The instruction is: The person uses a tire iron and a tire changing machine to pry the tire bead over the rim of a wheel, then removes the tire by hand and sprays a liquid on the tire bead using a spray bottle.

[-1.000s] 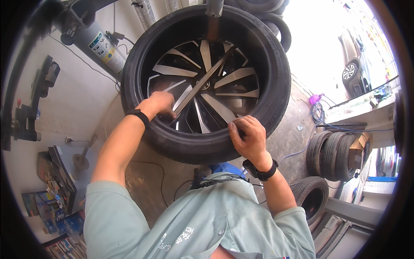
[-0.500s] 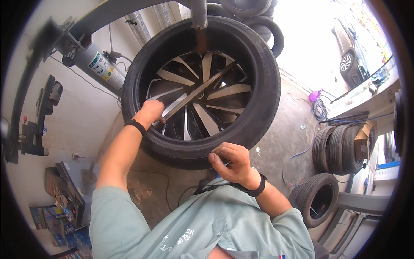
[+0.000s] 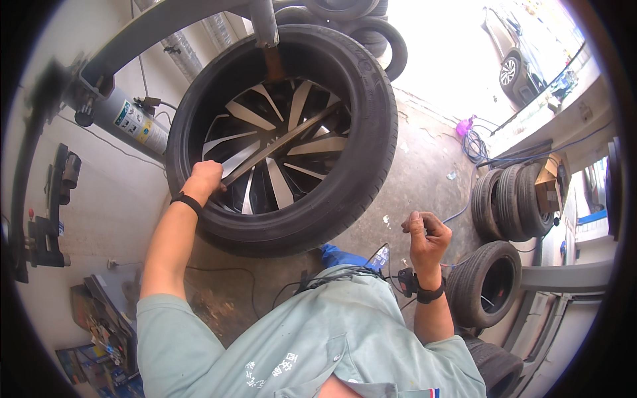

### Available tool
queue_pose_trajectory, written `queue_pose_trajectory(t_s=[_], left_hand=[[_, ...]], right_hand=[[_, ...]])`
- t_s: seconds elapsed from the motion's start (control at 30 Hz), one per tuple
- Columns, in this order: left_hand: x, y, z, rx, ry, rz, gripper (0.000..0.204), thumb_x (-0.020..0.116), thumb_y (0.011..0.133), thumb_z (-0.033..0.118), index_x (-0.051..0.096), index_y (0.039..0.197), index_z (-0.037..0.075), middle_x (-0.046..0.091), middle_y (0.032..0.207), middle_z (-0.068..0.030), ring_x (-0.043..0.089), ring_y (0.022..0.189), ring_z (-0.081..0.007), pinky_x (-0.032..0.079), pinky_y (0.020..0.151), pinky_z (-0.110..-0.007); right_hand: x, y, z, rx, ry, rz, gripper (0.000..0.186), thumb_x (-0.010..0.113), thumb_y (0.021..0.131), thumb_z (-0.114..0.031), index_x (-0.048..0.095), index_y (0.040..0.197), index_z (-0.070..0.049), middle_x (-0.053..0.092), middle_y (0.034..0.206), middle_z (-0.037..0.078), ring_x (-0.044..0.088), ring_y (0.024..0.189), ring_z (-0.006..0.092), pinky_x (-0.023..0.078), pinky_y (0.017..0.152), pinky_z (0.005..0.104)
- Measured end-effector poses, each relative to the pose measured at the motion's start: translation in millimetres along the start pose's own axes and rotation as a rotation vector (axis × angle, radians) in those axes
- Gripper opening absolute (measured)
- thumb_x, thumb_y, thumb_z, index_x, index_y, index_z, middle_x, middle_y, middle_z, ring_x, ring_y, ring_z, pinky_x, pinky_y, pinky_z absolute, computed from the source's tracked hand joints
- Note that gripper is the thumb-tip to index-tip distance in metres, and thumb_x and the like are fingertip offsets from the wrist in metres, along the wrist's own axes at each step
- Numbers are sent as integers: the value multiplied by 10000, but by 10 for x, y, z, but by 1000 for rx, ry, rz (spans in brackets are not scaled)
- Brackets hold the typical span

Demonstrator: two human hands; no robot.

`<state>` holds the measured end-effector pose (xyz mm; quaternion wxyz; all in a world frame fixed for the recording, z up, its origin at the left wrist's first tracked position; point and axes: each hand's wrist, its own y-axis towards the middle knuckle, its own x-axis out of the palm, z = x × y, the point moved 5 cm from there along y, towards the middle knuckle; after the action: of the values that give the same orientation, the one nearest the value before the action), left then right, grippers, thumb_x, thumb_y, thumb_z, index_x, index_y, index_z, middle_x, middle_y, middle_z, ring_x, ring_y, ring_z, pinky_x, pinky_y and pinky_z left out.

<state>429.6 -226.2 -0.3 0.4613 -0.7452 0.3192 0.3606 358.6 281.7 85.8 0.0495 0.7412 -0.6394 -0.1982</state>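
A large black tyre (image 3: 371,142) lies around a black-and-silver alloy rim (image 3: 282,182) in front of me. My left hand (image 3: 207,176) is closed around the near left end of a long metal tyre lever (image 3: 279,144). The lever slants across the rim's spokes to the far right inside of the tyre. My right hand (image 3: 430,239) is raised to the right of the tyre, apart from it. Its fingers are curled in, and nothing shows in them. From above, the upright post (image 3: 264,23) of a tyre-changer arm reaches down at the tyre's far side.
The grey machine arm (image 3: 159,36) curves over the far left, beside a labelled cylinder (image 3: 136,123). Used tyres (image 3: 494,202) stand at the right, with a single tyre (image 3: 484,285) nearer me. A blue hose (image 3: 472,147) lies coiled on the floor. Outside, a car (image 3: 521,66) is parked.
My right hand has lifted away from the tyre's near edge and swung right. My left hand still grips the lever. The whole view has shifted, so the wheel appears further left.
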Motion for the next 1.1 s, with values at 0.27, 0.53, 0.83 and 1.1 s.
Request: queue_pose_trajectory(t_s=[0.27, 0.53, 0.83, 1.1], left_hand=[[-40, -97, -38, -43, -81, -22, 522, 833, 707, 456, 736, 995, 31, 720, 1005, -145, 690, 989, -301, 550, 855, -399], [-280, -326, 46, -88, -264, 27, 542, 768, 776, 489, 701, 1091, 53, 701, 1052, -178, 663, 1029, -336, 528, 894, -414], [-926, -723, 222, 7, -525, 191, 573, 637, 892, 501, 619, 1202, 19, 668, 1104, -236, 625, 1078, -389, 498, 919, -449], [-775, -990, -37, -31, -638, 361, 397, 466, 1012, 349, 595, 1160, 4, 663, 1055, -259, 606, 1045, -439, 485, 895, -487]], right_hand=[[-75, 38, 15, 15, -66, 2, 222, 648, 912, -87, 659, 724, 33, 666, 650, 85, 615, 588, 123, 478, 578, 250], [29, 96, 15, -23, -88, -76, 285, 628, 942, -113, 645, 703, 41, 656, 641, 69, 596, 578, 111, 466, 567, 246], [104, 240, -33, -104, -88, -107, 291, 630, 949, -122, 640, 711, 46, 647, 635, 66, 590, 574, 109, 466, 564, 243], [116, 428, -77, -100, 16, -101, 260, 623, 945, -97, 636, 725, 39, 645, 632, 63, 586, 580, 106, 461, 570, 243]])
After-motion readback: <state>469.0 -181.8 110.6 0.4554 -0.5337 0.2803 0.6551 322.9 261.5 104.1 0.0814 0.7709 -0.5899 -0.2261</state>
